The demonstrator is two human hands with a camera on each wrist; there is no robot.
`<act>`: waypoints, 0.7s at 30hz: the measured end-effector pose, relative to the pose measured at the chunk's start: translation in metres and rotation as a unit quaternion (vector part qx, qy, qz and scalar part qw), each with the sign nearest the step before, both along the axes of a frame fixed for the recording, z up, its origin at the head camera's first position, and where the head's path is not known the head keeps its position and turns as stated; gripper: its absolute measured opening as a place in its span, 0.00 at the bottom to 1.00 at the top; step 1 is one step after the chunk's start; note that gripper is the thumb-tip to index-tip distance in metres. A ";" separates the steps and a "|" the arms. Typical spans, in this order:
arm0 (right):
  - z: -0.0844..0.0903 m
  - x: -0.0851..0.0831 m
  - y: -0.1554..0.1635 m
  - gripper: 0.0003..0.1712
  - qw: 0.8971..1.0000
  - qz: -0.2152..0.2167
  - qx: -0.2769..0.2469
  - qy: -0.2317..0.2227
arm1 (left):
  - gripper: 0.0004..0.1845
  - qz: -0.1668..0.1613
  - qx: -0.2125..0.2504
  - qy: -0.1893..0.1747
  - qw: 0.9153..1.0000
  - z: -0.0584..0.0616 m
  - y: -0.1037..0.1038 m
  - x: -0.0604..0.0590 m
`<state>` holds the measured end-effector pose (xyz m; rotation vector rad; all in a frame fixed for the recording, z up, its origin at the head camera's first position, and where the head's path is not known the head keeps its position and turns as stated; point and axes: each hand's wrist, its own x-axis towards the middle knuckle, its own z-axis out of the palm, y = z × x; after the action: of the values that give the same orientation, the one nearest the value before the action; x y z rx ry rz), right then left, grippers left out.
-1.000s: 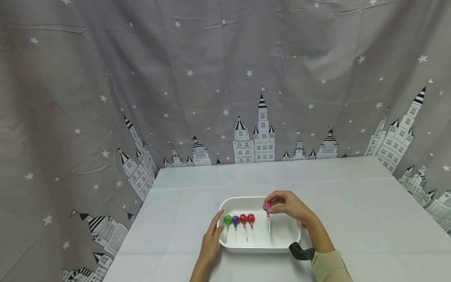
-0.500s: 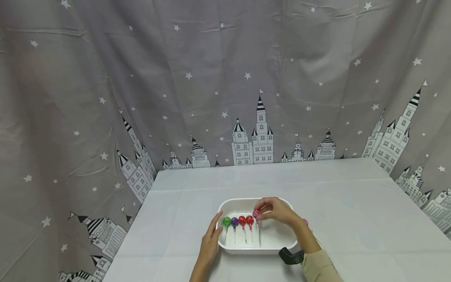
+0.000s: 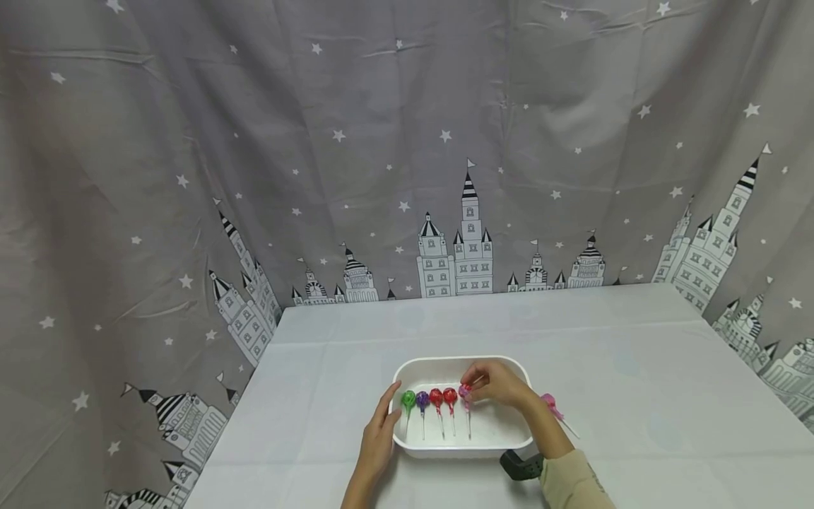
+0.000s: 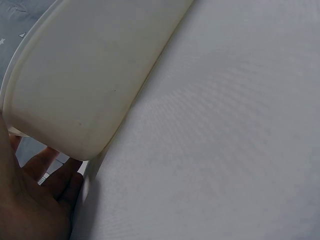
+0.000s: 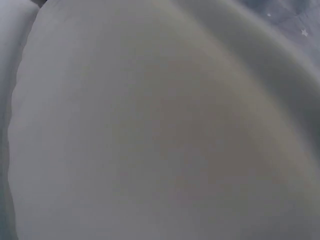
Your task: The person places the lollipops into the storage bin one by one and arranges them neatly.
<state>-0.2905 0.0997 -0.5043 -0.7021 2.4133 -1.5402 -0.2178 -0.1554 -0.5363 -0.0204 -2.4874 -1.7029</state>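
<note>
Pink lollipop (image 3: 465, 391) has come down next to the red ones in the white tray (image 3: 461, 447) since a second ago, right hand (image 3: 499, 385) still pinching its head. Left hand (image 3: 380, 431) rests flat-fingered against the tray's side. Row's basically filling up.
</note>
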 end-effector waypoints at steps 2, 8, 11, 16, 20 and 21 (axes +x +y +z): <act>0.000 0.000 0.000 0.14 1.000 -0.005 0.010 0.006 | 0.23 0.000 -0.001 0.000 1.000 0.000 0.000 0.000; -0.002 0.001 0.000 0.13 1.000 -0.020 0.022 0.009 | 0.23 0.004 0.000 -0.001 1.000 0.000 0.000 -0.001; -0.003 0.001 -0.001 0.13 0.999 -0.021 0.024 0.008 | 0.23 0.004 0.000 -0.001 1.000 0.000 0.000 -0.001; -0.002 0.000 -0.002 0.14 0.999 -0.019 0.028 0.005 | 0.24 0.009 -0.001 -0.005 1.000 0.001 0.000 -0.001; -0.002 0.001 -0.001 0.13 1.000 -0.009 0.025 0.007 | 0.24 0.009 0.001 -0.006 1.000 0.001 0.000 0.000; -0.002 0.001 -0.001 0.13 1.000 -0.007 0.024 0.006 | 0.24 0.007 0.000 -0.004 1.000 0.001 0.000 0.000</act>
<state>-0.2892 0.0988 -0.5062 -0.6891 2.4604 -1.4828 -0.2177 -0.1551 -0.5354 0.0051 -2.4880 -1.7008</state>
